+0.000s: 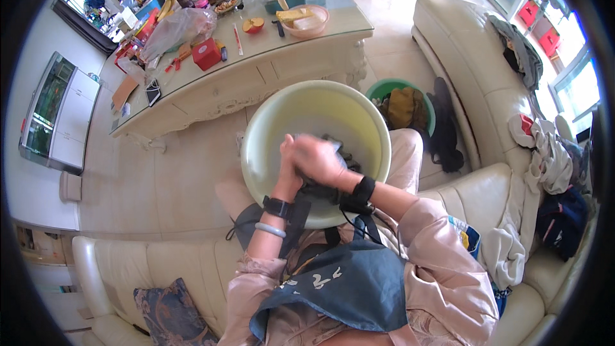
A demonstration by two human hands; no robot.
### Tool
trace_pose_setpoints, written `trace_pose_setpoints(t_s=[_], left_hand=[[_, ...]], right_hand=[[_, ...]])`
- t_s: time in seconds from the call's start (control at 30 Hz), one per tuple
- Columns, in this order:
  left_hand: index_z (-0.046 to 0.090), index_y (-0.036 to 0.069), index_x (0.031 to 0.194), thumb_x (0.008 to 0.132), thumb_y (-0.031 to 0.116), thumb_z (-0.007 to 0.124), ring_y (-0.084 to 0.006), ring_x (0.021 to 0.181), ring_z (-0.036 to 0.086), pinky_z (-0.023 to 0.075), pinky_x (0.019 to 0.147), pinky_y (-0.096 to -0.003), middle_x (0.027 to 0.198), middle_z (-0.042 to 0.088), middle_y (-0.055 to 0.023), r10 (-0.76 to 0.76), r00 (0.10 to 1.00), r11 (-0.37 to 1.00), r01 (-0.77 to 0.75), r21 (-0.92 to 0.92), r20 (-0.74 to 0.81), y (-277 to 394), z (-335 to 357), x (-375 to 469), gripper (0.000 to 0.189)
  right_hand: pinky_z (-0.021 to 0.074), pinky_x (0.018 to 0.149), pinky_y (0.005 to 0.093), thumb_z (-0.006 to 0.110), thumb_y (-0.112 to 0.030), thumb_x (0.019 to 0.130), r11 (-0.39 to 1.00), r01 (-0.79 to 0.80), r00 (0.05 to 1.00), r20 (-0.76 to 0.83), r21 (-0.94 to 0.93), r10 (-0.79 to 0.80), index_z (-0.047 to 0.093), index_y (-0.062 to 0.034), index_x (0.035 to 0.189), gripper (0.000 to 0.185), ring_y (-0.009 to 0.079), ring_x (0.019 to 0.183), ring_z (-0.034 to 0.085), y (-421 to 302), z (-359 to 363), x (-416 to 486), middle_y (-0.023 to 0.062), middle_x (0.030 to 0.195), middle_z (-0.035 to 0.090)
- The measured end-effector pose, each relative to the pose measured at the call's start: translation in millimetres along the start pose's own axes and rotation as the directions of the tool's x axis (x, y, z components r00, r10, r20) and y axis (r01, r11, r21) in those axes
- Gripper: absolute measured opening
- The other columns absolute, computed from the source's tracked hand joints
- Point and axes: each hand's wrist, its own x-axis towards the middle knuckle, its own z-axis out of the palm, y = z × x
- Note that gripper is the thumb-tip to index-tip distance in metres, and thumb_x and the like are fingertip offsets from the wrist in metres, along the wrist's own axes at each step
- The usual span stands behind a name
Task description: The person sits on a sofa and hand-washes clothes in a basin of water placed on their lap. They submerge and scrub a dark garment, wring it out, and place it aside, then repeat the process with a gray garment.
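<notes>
A large pale yellow-green plastic basin stands between the person's knees with water and dark wet cloth inside. Over it my left hand and my right hand are pressed together, the right one blurred. Dark grey fabric shows between and behind them, so both appear closed on it; the fingers' exact hold is partly hidden. Black straps circle both wrists, and a pale bangle is on the left forearm.
A green basin holding brown and dark clothes is right of the large one, with dark cloth on the floor beside it. A glass-topped table with food and bags lies ahead. A cream leather sofa bears more clothes.
</notes>
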Motion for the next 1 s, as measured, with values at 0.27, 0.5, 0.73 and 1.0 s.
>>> trace_pose_setpoints(t_s=[0.27,0.5,0.73,1.0], left_hand=[[0.053,0.002,0.123,0.098,0.043,0.049,-0.0192,0.1,0.057,0.0483,0.088,-0.0345,0.112,0.058,-0.0072,-0.026,0.976,0.995,0.047,-0.093,0.214,-15,9,5,0.049],[0.055,-0.001,0.117,0.099,0.035,0.048,-0.0167,0.098,0.055,0.0464,0.088,-0.0308,0.109,0.058,-0.0072,-0.233,0.949,0.972,0.224,-0.064,-0.21,-14,14,6,0.041],[0.057,0.006,0.111,0.099,0.038,0.044,-0.0192,0.089,0.06,0.0521,0.08,-0.0358,0.103,0.061,-0.0058,-0.223,0.927,0.969,0.244,0.032,-0.3,-15,10,5,0.037],[0.056,0.006,0.099,0.096,0.04,0.048,-0.0167,0.086,0.057,0.0496,0.076,-0.0332,0.094,0.059,-0.0047,-0.062,0.987,0.942,0.009,0.337,0.147,-17,8,2,0.035]], right_hand=[[0.0481,0.062,0.0465,0.06,-0.022,0.085,0.998,-0.064,0.971,-0.231,0.016,0.066,0.057,-0.0048,0.079,0.019,0.0385,0.069,0.06,15,39,-8,0.0192,0.07,0.059],[0.0477,0.062,0.0477,0.06,-0.025,0.085,0.96,-0.272,0.921,-0.308,-0.067,0.24,0.059,-0.005,0.071,0.024,0.0403,0.066,0.059,30,38,1,0.0188,0.07,0.059],[0.0502,0.065,0.0449,0.064,-0.027,0.082,0.968,-0.252,0.958,-0.149,-0.016,0.247,0.061,-0.005,0.065,0.028,0.036,0.066,0.061,31,44,-3,0.0175,0.071,0.061],[0.0487,0.063,0.0453,0.065,-0.022,0.082,0.998,0.029,0.99,-0.142,0.064,-0.02,0.059,-0.0038,0.068,0.023,0.0388,0.064,0.058,8,37,3,0.0183,0.07,0.058]])
